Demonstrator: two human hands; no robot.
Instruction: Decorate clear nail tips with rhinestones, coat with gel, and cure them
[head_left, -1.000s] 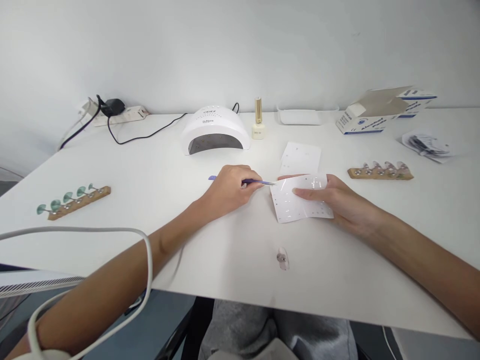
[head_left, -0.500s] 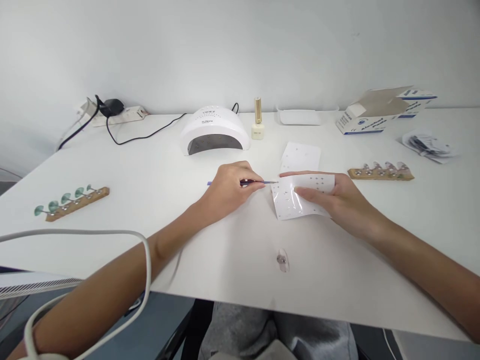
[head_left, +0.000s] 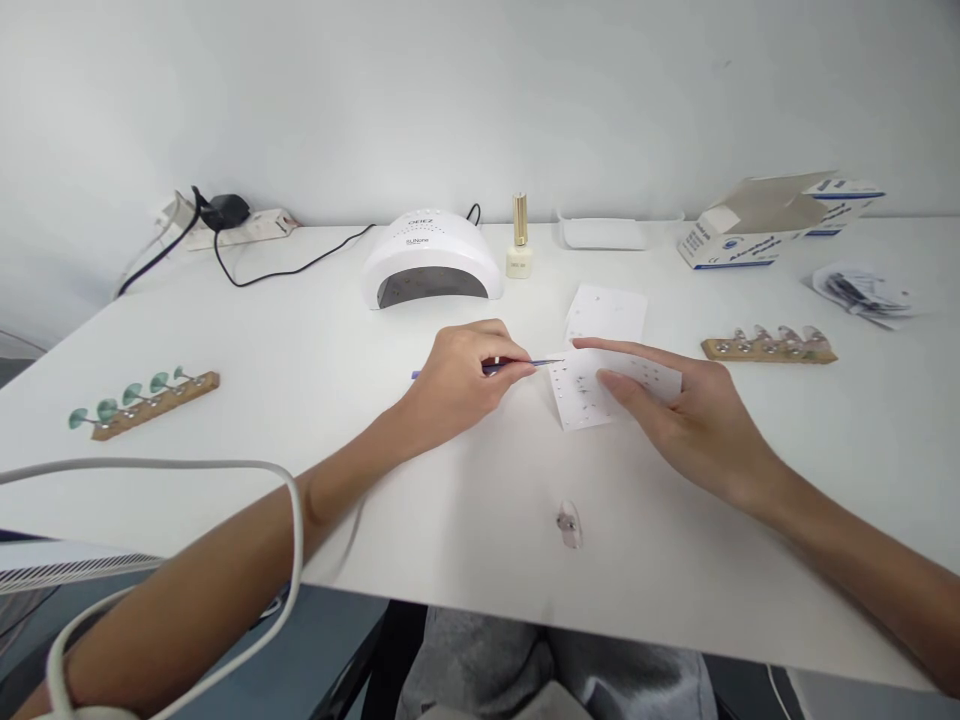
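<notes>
The left hand point(head_left: 463, 378) grips 1 slim blue tool point(head_left: 492, 369), its long axis pointing right, tip at the upper-left corner of the sticker sheet point(head_left: 571, 402), pinched by the right hand point(head_left: 705, 415); contact is unclear.

Soft, cool light brightens a white tabletop point(head_left: 300, 330), with faint shadow toward six o'clock; wide-angle distortion stretches the forearms point(head_left: 225, 540) at four and eight, and the pile point(head_left: 862, 293) at two blurs.

The white sheet point(head_left: 570, 402), dotted with dark specks, slants; the slim blue tool point(head_left: 418, 375) points sideways at its far left corner.
</notes>
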